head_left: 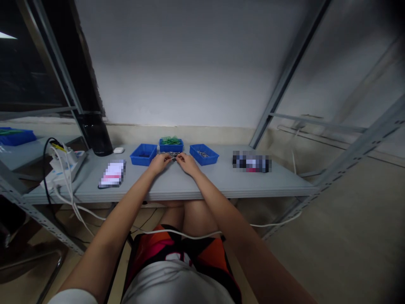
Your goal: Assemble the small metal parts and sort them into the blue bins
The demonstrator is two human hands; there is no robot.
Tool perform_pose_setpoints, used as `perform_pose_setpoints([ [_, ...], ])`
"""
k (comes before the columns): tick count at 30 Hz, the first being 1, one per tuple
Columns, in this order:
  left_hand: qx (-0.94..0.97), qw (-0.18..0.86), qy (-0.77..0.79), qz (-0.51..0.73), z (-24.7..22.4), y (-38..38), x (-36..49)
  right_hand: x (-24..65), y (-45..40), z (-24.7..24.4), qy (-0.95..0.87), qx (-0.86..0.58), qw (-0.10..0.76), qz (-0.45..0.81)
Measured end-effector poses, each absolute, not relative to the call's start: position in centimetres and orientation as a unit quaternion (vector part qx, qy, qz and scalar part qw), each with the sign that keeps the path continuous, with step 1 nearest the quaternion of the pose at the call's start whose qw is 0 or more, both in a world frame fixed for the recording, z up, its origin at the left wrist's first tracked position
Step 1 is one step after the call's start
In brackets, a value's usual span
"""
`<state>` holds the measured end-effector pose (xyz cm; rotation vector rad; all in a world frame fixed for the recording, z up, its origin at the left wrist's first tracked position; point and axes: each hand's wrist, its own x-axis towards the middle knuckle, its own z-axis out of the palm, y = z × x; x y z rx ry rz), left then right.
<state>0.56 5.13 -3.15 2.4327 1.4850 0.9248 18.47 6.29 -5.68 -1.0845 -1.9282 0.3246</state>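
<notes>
Close together over the table, my left hand (160, 162) and my right hand (187, 163) both have their fingers pinched. A thin, bright metal piece (173, 158) shows between their fingertips, too small to name. Just behind the hands lies a loose pile of small metal parts (169, 154), partly covered by my fingers. Beside my left hand is a blue tray (142, 161) with a dark inside. Behind the pile, another blue tray (171, 148) holds green strip-like pieces (171, 140). To the right, a third blue tray (209, 161) contains small metal parts (203, 154).
On the left of the grey table (177, 188) lie a phone (112, 173), a white case (118, 150), a black bottle (97, 135) and a power strip (68, 166) with cables. A blurred-out object (252, 162) lies right. A white cable (183, 233) crosses below the table edge.
</notes>
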Motion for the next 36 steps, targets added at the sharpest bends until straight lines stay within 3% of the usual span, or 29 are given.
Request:
perform_pose_setpoints([
  [13, 0.797, 0.06, 0.491, 0.347, -3.51, 5.43, 0.44, 18.83, 5.89, -4.95, -0.75, -0.47, 0.448, 0.124],
  [20, 0.832, 0.066, 0.41, 0.369, -3.49, 5.45, 1.01, 18.73, 5.62, -5.26, -0.835, -0.405, 0.343, 0.145],
  [36, 0.8, 0.055, 0.454, 0.388, -3.37, 5.72, 0.63, 18.85, 5.88, -4.87, -0.764, -0.446, 0.438, 0.16],
])
